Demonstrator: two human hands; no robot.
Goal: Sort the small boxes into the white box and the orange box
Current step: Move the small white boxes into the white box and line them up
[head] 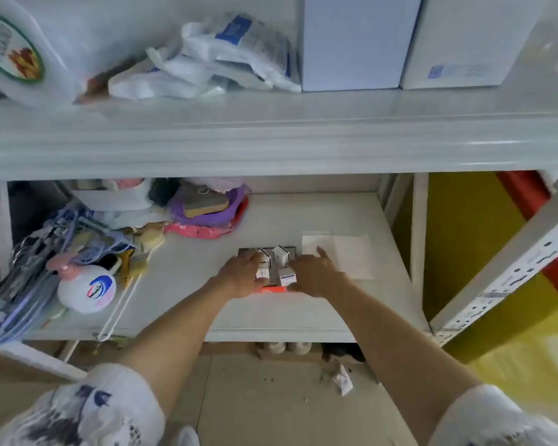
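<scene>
Several small white boxes [281,254] stand in a low grey tray-like box [245,252] on the lower shelf. Its front edge shows orange [271,289]. A flat white box [351,252] lies just right of it. My left hand [244,275] rests on the tray's left side, fingers on a small box [262,273]. My right hand [316,275] lies on the right side, fingers around another small white box [287,277]. The grip of each hand is partly hidden.
The white lower shelf [190,284] carries a soap pump bottle [87,288], hangers [45,239] and bags on the left. A pink and purple bundle [207,214] sits behind. The upper shelf [271,136] holds white cartons [351,43] and plastic bags. A yellow wall [464,252] is to the right.
</scene>
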